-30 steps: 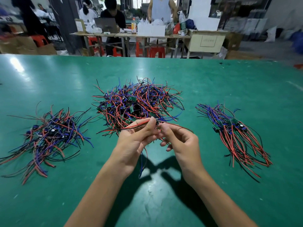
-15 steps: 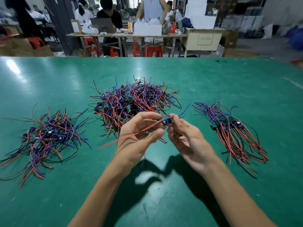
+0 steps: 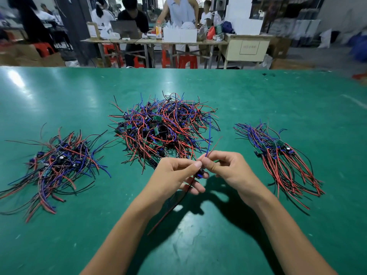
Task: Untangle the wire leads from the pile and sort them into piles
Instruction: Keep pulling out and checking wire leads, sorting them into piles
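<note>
While both hands meet above bare green bench (image 3: pixel 198 245) near the front edge, left hand (image 3: pixel 174 175) and right hand (image 3: pixel 228 169) pinch one wire lead (image 3: pixel 199 173): small dark module, blue and red ends pointing up-away, red and black tails hanging toward the person. Tangled pile (image 3: pixel 162 128) just beyond; sorted piles left (image 3: pixel 57 163) and right (image 3: pixel 282 155).

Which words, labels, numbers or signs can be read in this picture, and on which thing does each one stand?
None can be read.
Cream cabinet: a framed line of print on its front, too blurred to read.
Brown box on the far table: a white label, too small to read.
Bottle on the far table: a label, too small to read.
Small boards in the middle pile: no readable marking.
</note>
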`<state>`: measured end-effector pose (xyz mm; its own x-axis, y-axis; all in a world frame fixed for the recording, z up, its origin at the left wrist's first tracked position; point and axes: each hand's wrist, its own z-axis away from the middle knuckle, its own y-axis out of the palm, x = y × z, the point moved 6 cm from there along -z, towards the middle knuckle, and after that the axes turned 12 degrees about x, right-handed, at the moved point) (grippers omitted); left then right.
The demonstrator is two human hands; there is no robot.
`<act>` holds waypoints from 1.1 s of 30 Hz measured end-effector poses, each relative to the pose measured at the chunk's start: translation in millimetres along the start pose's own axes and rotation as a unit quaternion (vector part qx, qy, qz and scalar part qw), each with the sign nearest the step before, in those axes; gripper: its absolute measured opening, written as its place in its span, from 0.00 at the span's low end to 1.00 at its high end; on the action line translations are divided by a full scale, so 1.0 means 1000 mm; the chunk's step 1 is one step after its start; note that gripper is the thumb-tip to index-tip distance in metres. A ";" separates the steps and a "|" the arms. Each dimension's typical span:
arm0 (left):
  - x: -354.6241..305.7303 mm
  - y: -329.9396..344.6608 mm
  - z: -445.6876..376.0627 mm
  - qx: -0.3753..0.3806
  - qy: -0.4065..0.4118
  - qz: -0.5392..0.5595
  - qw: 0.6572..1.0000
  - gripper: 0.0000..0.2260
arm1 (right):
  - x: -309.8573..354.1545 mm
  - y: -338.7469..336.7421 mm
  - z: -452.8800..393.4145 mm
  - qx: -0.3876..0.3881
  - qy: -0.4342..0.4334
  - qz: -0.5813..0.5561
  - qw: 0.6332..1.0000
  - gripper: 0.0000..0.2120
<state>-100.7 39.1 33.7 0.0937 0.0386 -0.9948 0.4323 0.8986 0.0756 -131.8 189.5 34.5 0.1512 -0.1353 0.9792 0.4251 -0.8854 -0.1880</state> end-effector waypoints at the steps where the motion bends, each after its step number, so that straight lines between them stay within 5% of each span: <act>1: 0.000 0.000 0.000 -0.005 -0.006 -0.003 1.000 0.11 | 0.001 0.000 0.000 -0.009 -0.009 0.011 1.000 0.09; 8: 0.002 -0.007 -0.001 -0.052 -0.014 -0.011 0.998 0.06 | 0.001 0.010 -0.002 0.006 0.003 -0.036 0.999 0.11; 18: 0.002 -0.010 -0.003 -0.081 0.027 -0.044 0.995 0.06 | -0.004 0.002 -0.001 -0.087 0.012 -0.065 0.994 0.06; 28: 0.002 -0.010 -0.004 -0.094 0.047 -0.111 0.988 0.08 | -0.001 0.012 -0.002 -0.056 -0.007 -0.036 0.998 0.06; 33: 0.004 -0.008 -0.007 -0.063 -0.003 0.042 0.997 0.12 | -0.002 0.012 -0.001 -0.055 0.002 -0.085 0.995 0.07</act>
<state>-109.7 35.4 28.7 0.1304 0.1148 -0.9848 0.3065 0.9399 0.1501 -127.7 178.5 30.7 0.0819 0.0197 0.9964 0.3447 -0.9387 -0.0097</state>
